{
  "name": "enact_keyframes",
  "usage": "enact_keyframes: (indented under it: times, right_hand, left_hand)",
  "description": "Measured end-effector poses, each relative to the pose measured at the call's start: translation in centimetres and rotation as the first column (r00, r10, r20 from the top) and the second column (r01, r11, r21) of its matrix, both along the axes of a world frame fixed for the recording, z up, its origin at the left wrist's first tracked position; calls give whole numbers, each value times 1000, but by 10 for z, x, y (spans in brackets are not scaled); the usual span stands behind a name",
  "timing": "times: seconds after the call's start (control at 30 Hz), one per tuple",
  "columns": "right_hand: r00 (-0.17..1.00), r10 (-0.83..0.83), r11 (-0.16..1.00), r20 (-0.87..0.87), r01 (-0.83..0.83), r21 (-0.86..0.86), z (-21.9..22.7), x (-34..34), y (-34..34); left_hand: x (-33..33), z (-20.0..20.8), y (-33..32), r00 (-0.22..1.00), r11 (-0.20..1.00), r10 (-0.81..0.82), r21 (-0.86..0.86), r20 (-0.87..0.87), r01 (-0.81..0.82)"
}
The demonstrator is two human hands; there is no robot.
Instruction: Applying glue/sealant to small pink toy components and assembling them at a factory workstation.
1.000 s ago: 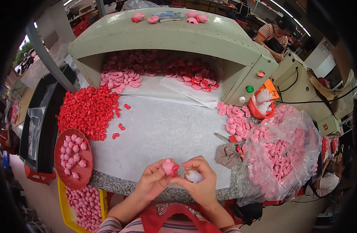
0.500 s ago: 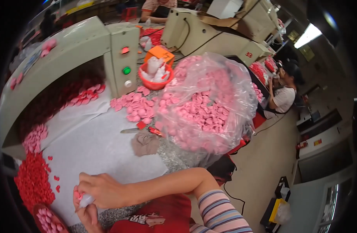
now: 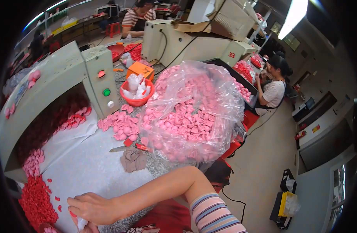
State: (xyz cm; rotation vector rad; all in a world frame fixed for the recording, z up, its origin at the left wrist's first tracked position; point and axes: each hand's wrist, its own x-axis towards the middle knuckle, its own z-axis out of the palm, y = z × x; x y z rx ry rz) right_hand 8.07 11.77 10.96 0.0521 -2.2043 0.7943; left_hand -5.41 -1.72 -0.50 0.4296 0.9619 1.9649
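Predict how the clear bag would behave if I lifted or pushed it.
The bag would probably sag and shift rather than hold its shape: its film looks thin and wrinkled. It may feel heavier than the film alone suggests, being filled with pink pieces. Some could spill if it tipped, since its top appears open.

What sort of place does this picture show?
Most likely a small-parts assembly workshop: a clear bag of pink pieces, a heap of red pieces, and a person in a pale top beside more such pieces.
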Motion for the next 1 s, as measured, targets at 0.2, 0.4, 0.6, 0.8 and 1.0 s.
enact_keyframes:
  times: [0.2, 0.4, 0.6, 0.8, 1.0]
  right_hand:
    - [992, 3, 921, 125, 46, -387, -4, 20, 7]
    - [983, -138, 814, 119, 181, -552, -21, 25, -16]
    - [984, -92, 759, 152, 168, -629, -22, 22, -18]
    - [972, -122, 749, 202, 224, -624, -16, 20, -20]
    - [960, -163, 778, 229, 267, -569, -22, 20, -23]
  left_hand:
    - [42, 55, 36, 983, 974, -155, 181, 102, 135]
    - [45, 54, 29, 931, 920, -321, 289, 175, 263]
    - [44, 55, 20, 937, 944, -300, 198, 180, 264]
    - [41, 54, 21, 944, 953, -292, 132, 154, 273]
    - [42, 53, 20, 930, 950, -303, 138, 210, 278]
